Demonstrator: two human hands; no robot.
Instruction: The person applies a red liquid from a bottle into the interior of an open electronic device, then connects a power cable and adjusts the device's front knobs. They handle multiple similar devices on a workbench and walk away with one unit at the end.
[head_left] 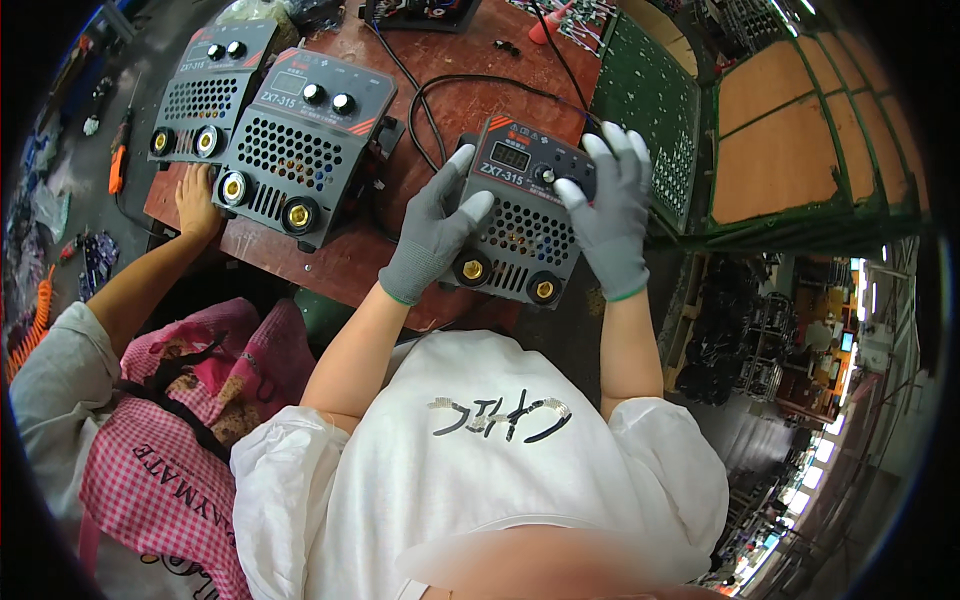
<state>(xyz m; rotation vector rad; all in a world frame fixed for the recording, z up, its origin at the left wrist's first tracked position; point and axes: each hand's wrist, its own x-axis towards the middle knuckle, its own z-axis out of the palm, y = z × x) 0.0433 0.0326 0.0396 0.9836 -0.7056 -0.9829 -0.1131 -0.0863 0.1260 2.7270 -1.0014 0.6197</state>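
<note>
A grey inverter welding machine stands at the table's front edge. Its front has a small display, a silver knob, a perforated vent and two brass-centred sockets. My left hand, in a grey glove with pale fingertips, grips the machine's left side, thumb on the front. At the opposite side, my right hand, gloved alike, clasps the case with its thumb on the front panel near the knob. The undersides of the fingers are partly hidden. A black cable runs behind the machine.
Two similar welding machines, a nearer one and a farther one, stand left on the red table. A co-worker's bare hand rests beside them. An orange screwdriver hangs at far left. A green-framed rack stands right.
</note>
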